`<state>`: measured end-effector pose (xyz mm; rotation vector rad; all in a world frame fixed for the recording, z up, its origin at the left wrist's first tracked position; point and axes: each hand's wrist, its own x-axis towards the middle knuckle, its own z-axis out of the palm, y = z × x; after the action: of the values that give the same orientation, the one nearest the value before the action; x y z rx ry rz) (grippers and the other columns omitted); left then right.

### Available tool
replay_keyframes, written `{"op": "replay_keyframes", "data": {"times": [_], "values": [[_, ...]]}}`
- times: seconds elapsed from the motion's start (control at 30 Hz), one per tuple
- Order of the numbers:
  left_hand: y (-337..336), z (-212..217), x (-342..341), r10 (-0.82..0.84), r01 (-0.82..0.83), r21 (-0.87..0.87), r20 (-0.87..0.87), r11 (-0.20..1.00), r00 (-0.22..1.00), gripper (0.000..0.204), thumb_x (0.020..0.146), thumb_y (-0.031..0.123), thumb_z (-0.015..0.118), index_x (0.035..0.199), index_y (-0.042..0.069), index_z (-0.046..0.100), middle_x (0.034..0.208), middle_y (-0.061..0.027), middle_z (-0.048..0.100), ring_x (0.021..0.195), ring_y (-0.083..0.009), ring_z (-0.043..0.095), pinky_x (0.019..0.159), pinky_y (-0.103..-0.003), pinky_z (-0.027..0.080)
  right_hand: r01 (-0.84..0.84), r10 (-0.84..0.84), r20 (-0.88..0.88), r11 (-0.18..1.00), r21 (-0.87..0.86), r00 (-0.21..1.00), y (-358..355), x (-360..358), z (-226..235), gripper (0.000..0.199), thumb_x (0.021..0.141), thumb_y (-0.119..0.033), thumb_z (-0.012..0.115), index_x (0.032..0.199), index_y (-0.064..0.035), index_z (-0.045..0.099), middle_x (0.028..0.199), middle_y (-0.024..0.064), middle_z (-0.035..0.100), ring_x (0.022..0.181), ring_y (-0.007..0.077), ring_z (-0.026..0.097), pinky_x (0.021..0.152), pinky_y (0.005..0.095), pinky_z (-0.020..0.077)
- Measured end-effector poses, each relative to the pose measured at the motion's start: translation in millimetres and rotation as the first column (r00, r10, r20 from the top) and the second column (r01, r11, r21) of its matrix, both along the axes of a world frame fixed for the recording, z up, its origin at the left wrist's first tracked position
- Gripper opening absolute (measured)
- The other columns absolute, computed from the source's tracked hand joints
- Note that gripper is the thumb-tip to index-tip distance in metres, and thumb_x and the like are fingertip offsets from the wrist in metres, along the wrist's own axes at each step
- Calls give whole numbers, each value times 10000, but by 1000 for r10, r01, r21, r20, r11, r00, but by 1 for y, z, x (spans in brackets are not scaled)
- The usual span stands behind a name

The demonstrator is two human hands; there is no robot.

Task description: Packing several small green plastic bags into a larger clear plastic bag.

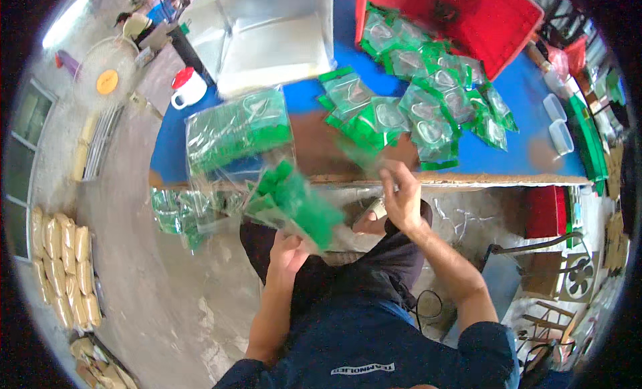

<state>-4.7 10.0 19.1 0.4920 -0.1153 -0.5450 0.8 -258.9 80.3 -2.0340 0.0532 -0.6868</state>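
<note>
My left hand (289, 252), low in front of my lap, grips a bunch of green-edged packets (304, 208), blurred by motion. Near the table's front edge, my right hand (401, 195) has its fingers closed in a pinch. A smeared green packet (361, 155) shows at its fingertips. Beyond it, many clear packets with green edges (428, 111) lie heaped on the blue table, spilling from a tipped red bin (495, 34). To the left, a large clear bag filled with green packets (237, 128) lies at the front edge.
A white, translucent tub (274, 54) stands at the back left, beside a white mug with a red lid (188, 88). Small clear containers (560, 136) sit at the table's right end. More green packets (177, 212) hang below the left edge. A fan (103, 71) stands off left.
</note>
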Motion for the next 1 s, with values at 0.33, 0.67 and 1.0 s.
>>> {"op": "replay_keyframes", "data": {"times": [0.33,0.67,1.0], "values": [[-6,-9,-1,128,-123,227,-8,966,992,739,762,143,837,1384,27,457,1278,-66,595,1173,-255,594,969,-428,505,-160,99,-125,625,-764,987,-24,45,8,668,872,-488,654,1340,-25,541,1417,182,502,1379,375,396,1139,546,298],[23,-51,18,-127,206,-273,280,940,952,695,733,111,844,1331,9,503,1252,-75,619,1142,-230,612,947,-365,514,-360,380,-140,921,146,914,7,12,43,224,999,-212,577,1096,-10,583,834,140,649,616,252,641,558,401,501],[-36,-6,-7,33,14,266,-174,964,984,648,823,112,749,1388,2,451,1297,-93,594,1209,-255,569,1062,-431,441,-101,72,-73,577,-810,995,-22,94,15,711,990,-591,389,1329,15,544,1310,261,567,1299,427,469,1083,563,349]]}}
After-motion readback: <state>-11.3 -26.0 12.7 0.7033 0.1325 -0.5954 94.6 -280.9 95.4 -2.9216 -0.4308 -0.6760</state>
